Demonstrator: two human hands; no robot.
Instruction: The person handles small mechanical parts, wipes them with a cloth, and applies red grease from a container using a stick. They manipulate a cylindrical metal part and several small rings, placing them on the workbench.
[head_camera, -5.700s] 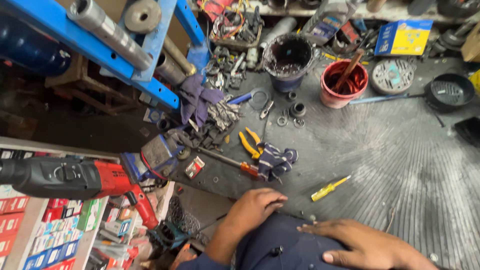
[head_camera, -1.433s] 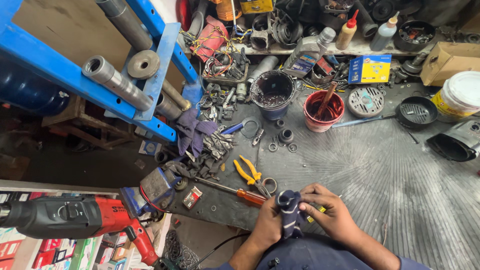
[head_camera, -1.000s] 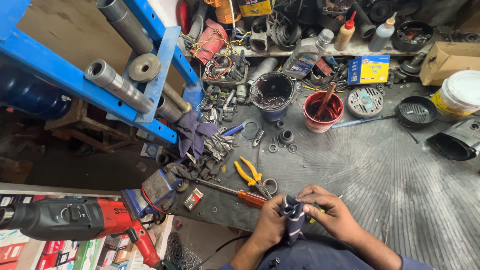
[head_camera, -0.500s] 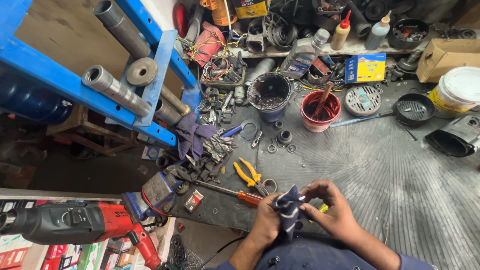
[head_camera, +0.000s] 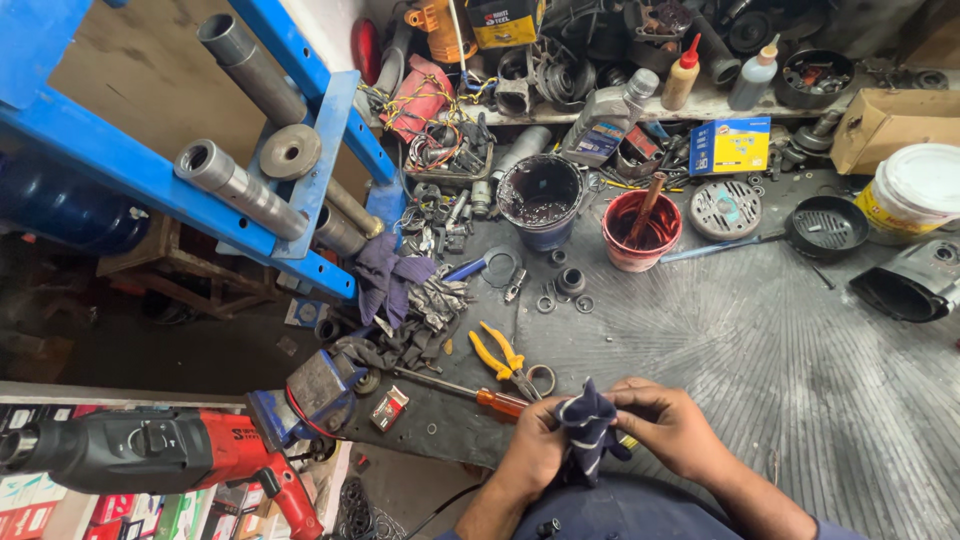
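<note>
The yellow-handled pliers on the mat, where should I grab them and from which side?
Take the yellow-handled pliers by their two yellow handles, coming from above on the upper-left side. The handles lie flat, splayed and clear there; the jaw end points toward the metal ring and the screwdriver.

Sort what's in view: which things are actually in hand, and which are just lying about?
In hand:
left hand
right hand
dark striped rag, held between both

Lying about:
yellow-handled pliers
orange-handled screwdriver
red bucket
red power drill
</note>
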